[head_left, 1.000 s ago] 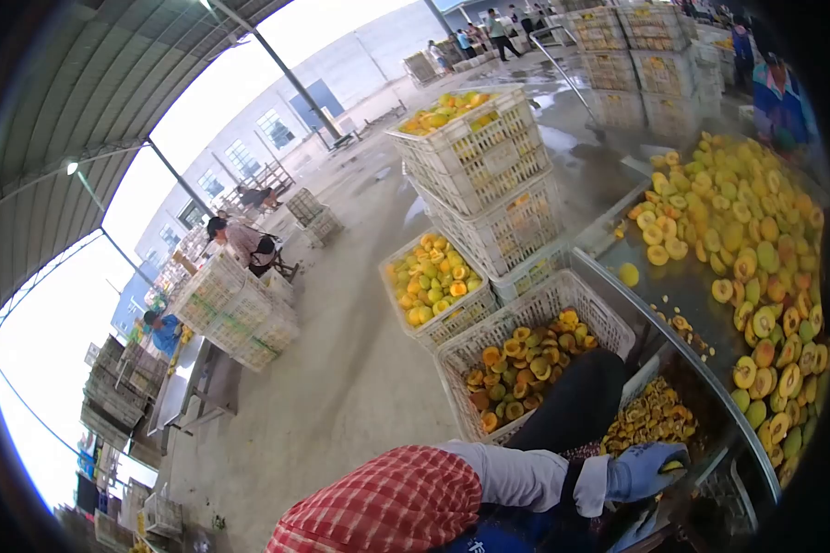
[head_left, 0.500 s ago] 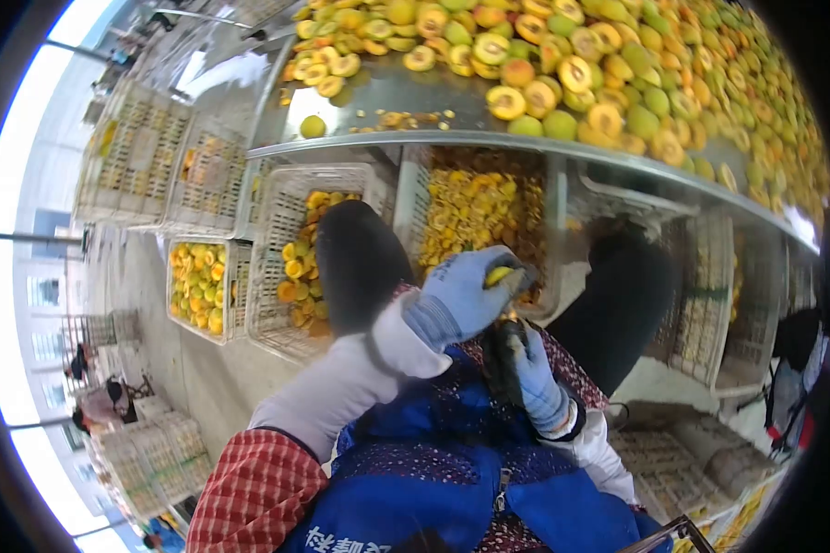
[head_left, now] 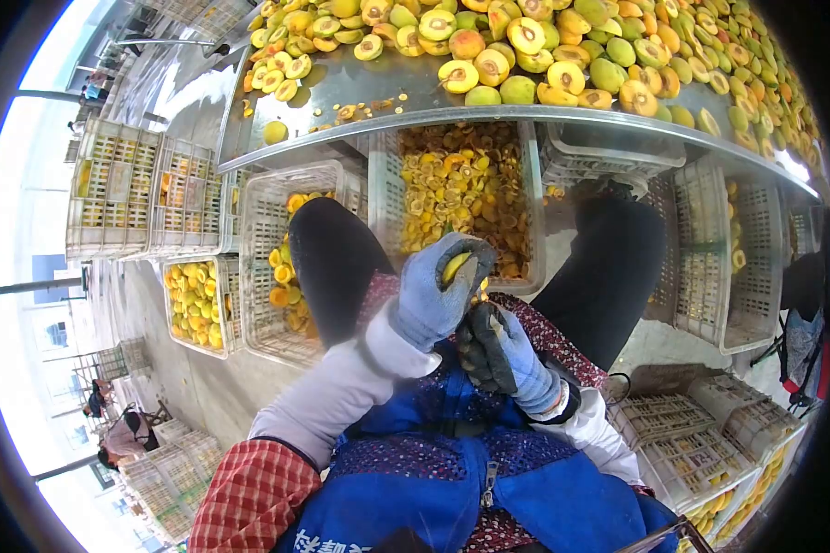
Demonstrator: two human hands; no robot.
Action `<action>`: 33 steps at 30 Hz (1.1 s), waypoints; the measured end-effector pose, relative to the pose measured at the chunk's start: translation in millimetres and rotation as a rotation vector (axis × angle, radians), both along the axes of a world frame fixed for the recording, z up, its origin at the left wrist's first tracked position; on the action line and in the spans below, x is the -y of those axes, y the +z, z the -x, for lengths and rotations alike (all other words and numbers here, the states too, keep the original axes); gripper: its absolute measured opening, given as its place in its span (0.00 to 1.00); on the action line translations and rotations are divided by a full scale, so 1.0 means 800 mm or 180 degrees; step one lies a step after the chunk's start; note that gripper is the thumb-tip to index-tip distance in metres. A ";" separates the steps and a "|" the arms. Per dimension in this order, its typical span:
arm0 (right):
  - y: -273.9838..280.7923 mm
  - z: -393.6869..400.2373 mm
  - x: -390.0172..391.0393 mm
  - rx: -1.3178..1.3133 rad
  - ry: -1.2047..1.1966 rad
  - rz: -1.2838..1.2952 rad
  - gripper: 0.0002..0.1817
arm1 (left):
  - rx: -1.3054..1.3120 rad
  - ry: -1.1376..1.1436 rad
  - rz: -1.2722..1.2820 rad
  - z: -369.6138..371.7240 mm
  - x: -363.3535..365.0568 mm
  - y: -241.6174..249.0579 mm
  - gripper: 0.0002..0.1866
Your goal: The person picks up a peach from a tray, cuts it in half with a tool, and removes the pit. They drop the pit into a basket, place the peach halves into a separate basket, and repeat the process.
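Gloved hands: two (head_left: pixel 436 295) (head_left: pixel 505 355); fruit (head_left: pixel 456 267): one

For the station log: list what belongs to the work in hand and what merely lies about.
In hand: left hand gripping a yellow fruit; right hand close below; crate of cut pieces.
Lying about: fruit on the table; stacked crates; empty crate.

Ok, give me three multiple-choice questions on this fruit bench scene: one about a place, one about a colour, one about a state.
1. Where is the white slatted plastic crate of cut fruit pieces?
A. under the metal table's edge
B. on the table
C. behind the person

2. The knitted work glove on the left hand is
A. red
B. blue-grey
C. yellow

3. The small yellow fruit is
A. lying on the floor
B. in a crate
C. gripped

Answers: 1 A, it sits below the rim; 2 B, the knit shows it; 3 C, left fingers wrap it.
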State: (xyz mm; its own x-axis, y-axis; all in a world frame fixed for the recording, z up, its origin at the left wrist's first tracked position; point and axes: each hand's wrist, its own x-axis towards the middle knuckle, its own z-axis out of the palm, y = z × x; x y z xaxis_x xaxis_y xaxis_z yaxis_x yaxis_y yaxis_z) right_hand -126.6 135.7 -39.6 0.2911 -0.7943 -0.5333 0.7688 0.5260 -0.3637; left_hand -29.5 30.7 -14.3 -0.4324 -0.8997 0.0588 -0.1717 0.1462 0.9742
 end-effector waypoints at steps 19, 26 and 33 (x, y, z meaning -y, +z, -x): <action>-0.006 -0.012 -0.003 -0.0564 -0.0393 0.0326 0.13 | 0.0213 0.0051 0.0252 0.009 -0.002 0.019 0.09; -0.016 -0.006 0.004 -0.0711 -0.0153 0.0644 0.15 | 0.1154 -0.0605 -0.0497 0.007 0.021 -0.009 0.09; 0.006 0.012 0.005 0.0726 0.0336 -0.0175 0.21 | -0.0476 -0.0325 -0.1048 0.008 0.010 -0.004 0.08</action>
